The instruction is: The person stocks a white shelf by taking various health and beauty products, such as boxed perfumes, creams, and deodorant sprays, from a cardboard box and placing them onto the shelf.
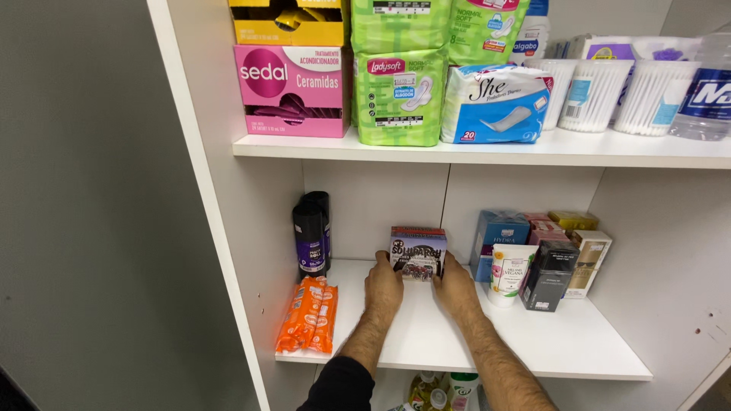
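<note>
A small dark box with a printed front (417,254) stands on the lower white shelf (548,342), near the back panel. My left hand (382,285) presses against its left side and my right hand (454,288) against its right side, so the box is held between both. My forearms reach in from the bottom of the view over the shelf's front edge.
Two dark rolls (311,234) and orange packets (308,315) lie left of the box. A white tube (508,274), a black box (548,276) and several small cartons (495,236) stand to its right. The upper shelf (487,149) carries a pink carton (292,90), green pad packs (397,97) and cotton swab tubs (595,94).
</note>
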